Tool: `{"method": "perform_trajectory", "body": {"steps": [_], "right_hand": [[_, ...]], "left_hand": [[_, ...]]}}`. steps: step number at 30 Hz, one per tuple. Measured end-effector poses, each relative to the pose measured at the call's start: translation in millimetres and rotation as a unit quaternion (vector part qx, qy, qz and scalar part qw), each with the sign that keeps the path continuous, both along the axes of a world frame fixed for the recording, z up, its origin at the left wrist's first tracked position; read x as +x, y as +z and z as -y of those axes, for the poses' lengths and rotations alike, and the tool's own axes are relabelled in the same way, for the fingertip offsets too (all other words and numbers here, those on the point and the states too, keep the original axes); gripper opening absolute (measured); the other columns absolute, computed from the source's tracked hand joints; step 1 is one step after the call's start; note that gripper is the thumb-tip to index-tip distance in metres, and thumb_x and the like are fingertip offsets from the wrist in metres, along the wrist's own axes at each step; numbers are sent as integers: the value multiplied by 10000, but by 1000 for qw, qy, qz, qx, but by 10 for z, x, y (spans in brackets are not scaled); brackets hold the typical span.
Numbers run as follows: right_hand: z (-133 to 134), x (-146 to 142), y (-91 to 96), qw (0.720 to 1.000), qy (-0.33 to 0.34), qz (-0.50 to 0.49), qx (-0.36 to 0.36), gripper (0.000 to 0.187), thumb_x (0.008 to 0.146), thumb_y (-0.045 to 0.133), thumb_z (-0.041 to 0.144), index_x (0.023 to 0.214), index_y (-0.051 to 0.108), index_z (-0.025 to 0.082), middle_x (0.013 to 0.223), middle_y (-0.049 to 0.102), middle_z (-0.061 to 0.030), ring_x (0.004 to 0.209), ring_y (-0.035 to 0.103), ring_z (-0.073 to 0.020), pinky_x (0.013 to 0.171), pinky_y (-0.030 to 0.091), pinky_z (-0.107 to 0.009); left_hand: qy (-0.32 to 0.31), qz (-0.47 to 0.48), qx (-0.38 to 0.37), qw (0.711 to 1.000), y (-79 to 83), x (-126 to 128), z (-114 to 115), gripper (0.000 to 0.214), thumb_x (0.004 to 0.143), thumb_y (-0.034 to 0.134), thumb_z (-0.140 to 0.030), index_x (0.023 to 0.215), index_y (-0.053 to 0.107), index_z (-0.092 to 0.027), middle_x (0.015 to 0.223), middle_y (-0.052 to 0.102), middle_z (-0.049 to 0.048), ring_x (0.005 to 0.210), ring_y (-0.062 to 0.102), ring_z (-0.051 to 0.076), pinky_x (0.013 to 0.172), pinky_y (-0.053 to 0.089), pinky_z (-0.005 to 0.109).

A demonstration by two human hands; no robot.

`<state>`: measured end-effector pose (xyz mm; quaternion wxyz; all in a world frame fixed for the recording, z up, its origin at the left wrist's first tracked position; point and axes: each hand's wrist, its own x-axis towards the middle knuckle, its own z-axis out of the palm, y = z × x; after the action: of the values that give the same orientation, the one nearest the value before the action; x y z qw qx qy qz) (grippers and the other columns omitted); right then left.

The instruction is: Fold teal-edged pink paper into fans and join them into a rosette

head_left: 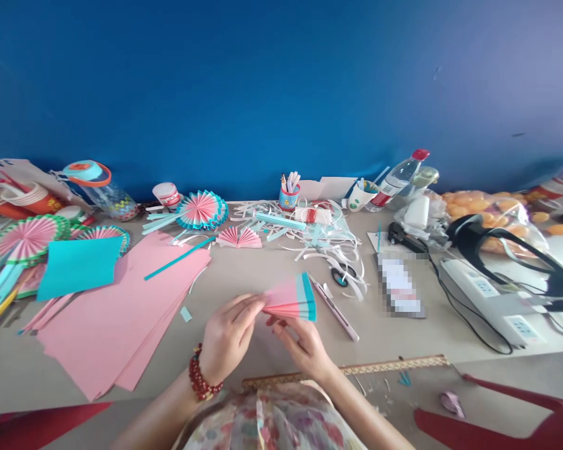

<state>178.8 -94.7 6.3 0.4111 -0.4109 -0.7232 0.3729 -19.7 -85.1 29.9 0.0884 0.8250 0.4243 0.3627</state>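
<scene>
Pleated paper (288,300): pink w/ pale-blue + teal bands at the far end, held up above the surface (258,265) approx centre, folds spread a bit on the R.
L hand (228,337): grip pinched on the narrow pink end, thumb vs fingers; beaded bracelet (204,378) worn on that wrist.
R hand (304,347): fingers curled at the lower edge; couldn't be told if paper was gripped or just touched, contact was hidden.
Folds: could've been sprung loose if the L pinch was eased, bc no other firm hold was visible. Stepped bands also poss. if edges weren't lined up, imo.
Slim pink tool (335,309): left lying just R of the teal edge; could've been knocked if the paper was swung that way.
Paper strips (281,220): heaped at the back, scissors (341,278) tangled at the near end; strips prob. dragged along if those were grabbed fast.
Pink sheets (122,312): stacked loosely on the L; could've been creased if leaned on by the L forearm.
</scene>
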Motion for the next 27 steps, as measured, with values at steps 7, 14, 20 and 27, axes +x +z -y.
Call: {"method": "perform_trajectory", "body": {"steps": [7,14,20,27], "right_hand": [[-111,147,62,929,-228,120,266,512,803,750,255,1255,517,200,1138,616,-135,1090,590,-290,920,505,-462],[-312,148,155,907,-103,279,298,293,908,604,154,1185,625,248,1181,682,-55,1106,572,-240,1018,405,-445],[-325,169,-9,913,-50,293,279,184,962,521,154,1023,685,207,999,724,-50,899,585,-193,814,428,-350],[-370,35,-48,893,16,355,277,150,971,516,185,987,665,189,935,689,-56,888,553,-189,789,409,-328]], "left_hand": [[14,-79,90,993,245,-301,-170,491,910,484,-23,1363,524,-210,1296,655,65,1208,573,226,1012,482,406],[-24,-154,85,984,7,-301,-252,340,952,444,-90,1220,632,-180,1258,669,83,1158,589,245,955,473,408],[3,-220,52,974,-185,-308,-162,272,964,468,-135,1164,644,-190,1137,675,90,1044,597,245,885,486,391],[-43,-253,-11,966,-265,-236,-172,204,956,460,-113,1054,633,-160,998,650,75,941,582,232,833,483,378]]}}
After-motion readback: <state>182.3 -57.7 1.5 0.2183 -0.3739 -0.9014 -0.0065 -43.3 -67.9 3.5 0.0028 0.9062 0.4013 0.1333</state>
